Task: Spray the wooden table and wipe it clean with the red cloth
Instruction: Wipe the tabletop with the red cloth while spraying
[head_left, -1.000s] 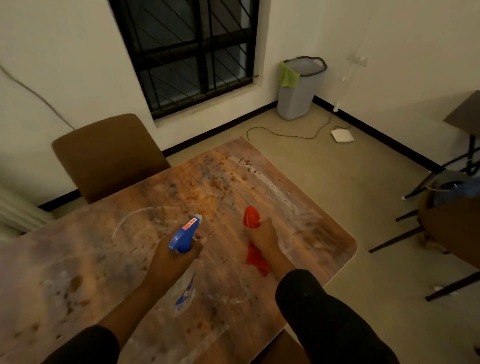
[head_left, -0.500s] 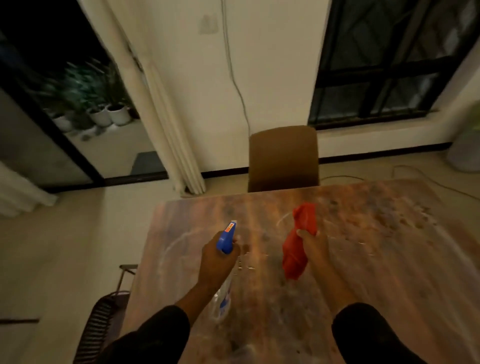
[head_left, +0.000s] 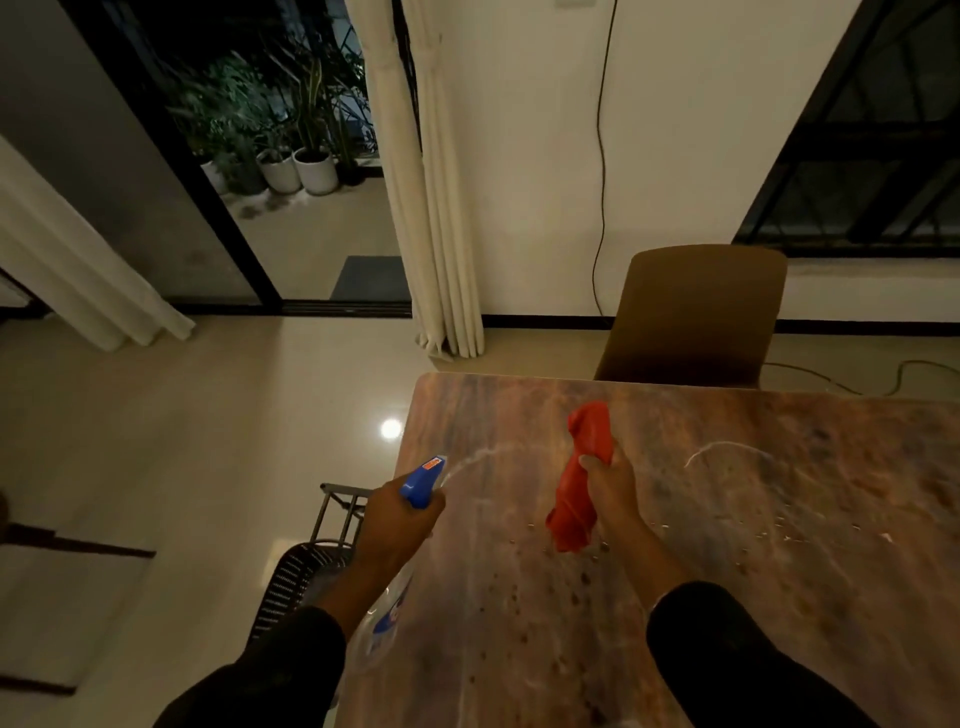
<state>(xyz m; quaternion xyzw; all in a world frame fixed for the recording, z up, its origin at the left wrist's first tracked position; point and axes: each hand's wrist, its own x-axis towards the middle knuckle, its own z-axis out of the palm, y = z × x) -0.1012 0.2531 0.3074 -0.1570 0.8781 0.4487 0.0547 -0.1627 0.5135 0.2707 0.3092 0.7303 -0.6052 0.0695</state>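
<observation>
The wooden table (head_left: 753, 545) fills the lower right, its top marked with pale wipe arcs, dark spots and small crumbs. My left hand (head_left: 397, 525) grips a clear spray bottle with a blue trigger head (head_left: 422, 480), held above the table's left edge with the nozzle pointing away from me. My right hand (head_left: 610, 493) grips the bunched red cloth (head_left: 579, 478) upright, lifted a little above the tabletop near its far left part.
A brown chair (head_left: 696, 312) stands at the table's far side. A dark wire chair (head_left: 301, 566) sits by the left edge below my left arm. White curtains (head_left: 441, 197), an open doorway with potted plants (head_left: 291, 161) and glossy floor lie beyond.
My view has swung left from the table's right end to its left corner. Both hands moved with it, still holding the bottle and the cloth above the top.
</observation>
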